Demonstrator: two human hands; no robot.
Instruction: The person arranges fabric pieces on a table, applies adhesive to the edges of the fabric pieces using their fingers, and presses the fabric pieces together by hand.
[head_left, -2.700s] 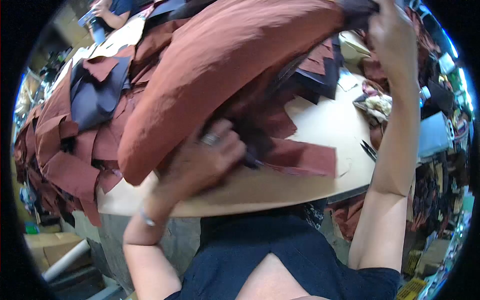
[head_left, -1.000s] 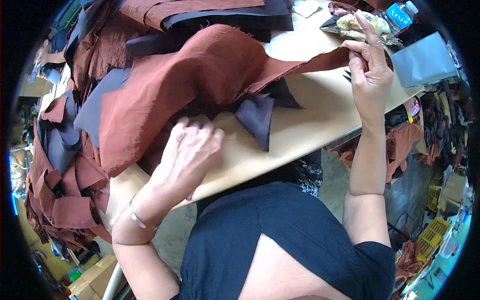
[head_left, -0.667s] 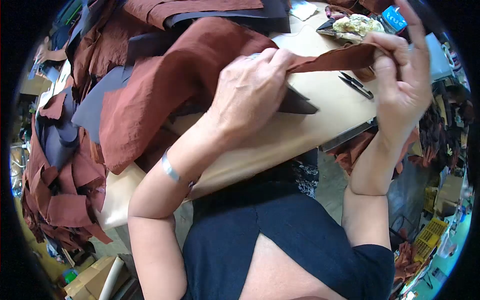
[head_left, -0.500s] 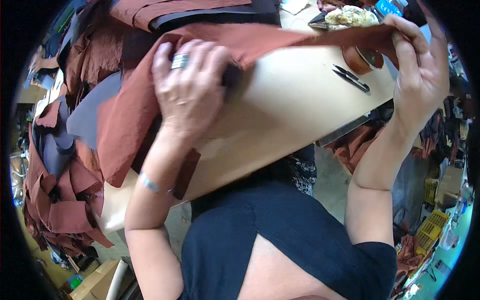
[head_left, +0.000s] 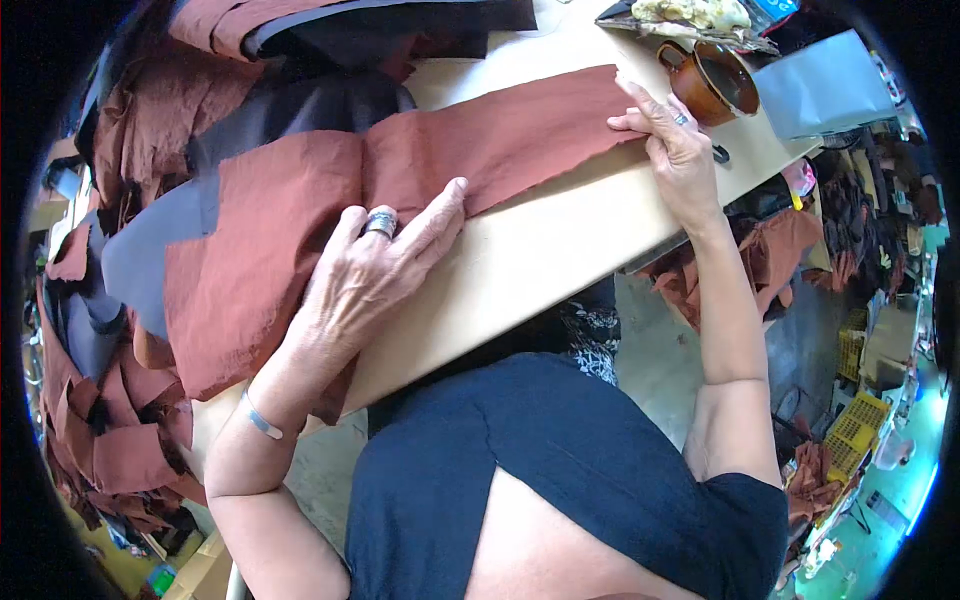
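A long reddish-brown leather piece [head_left: 520, 130] lies across the pale table, its wider part [head_left: 265, 230] on the left. My left hand [head_left: 375, 265] rests on the near edge of the leather, fingers stretched out and apart; a ring and a silver bracelet show on it. At the strip's far right end is my right hand [head_left: 680, 150]. Its thumb and forefinger are spread and touch the strip's end, while the other fingers are partly curled. Beneath the wider part, a grey-backed piece [head_left: 165, 250] sticks out at the left.
A brown cup [head_left: 725, 85] stands just beyond my right hand, beside a bluish-grey sheet [head_left: 825, 85]. Dark and reddish leather [head_left: 390, 25] is stacked at the back. Scraps [head_left: 130, 460] hang at the left. The table edge [head_left: 500, 325] runs along my body.
The strip, held raised and taut before, now lies flatter on the table. My right hand has come down and left and loosened its pinch. The left hand has flattened, its fingers spread.
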